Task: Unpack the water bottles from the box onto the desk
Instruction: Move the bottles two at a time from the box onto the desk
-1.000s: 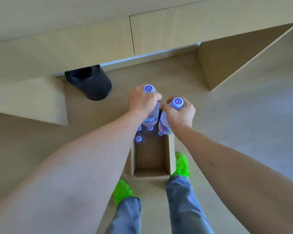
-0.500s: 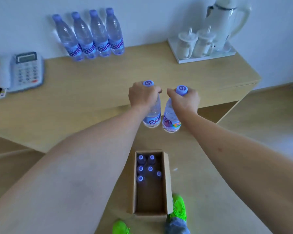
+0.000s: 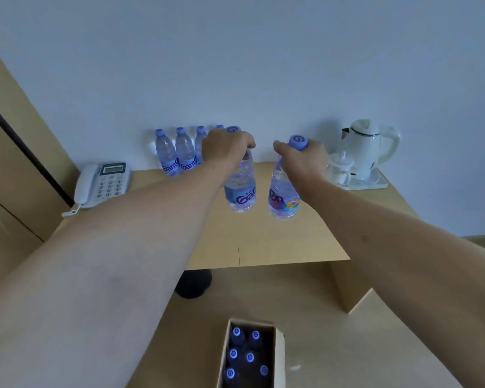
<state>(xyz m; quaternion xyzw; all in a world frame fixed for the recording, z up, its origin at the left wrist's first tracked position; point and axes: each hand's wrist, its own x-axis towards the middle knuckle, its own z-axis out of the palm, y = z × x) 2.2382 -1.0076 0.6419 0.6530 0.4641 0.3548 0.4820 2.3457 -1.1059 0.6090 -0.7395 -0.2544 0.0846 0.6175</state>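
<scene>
Clear plastic bottles hang by their necks | left hand (image 3: pixel 226 148) grips left bottle (image 3: pixel 240 189), right hand (image 3: pixel 303 158) grips right bottle (image 3: pixel 283 196) | risk: knocking over the desk row (image 3: pixel 177 155).

The two held bottles (image 3: pixel 240 186) (image 3: pixel 283 196) are clear, glossy plastic with smooth printed labels and matt purple caps. The table (image 3: pixel 277 242) looks like pale wood laminate, smooth and matt. The box (image 3: pixel 278 357) is plain brown cardboard (dull, unprinted). The kettle (image 3: pixel 367 152) and phone (image 3: pixel 104 183) are shiny white plastic.
</scene>
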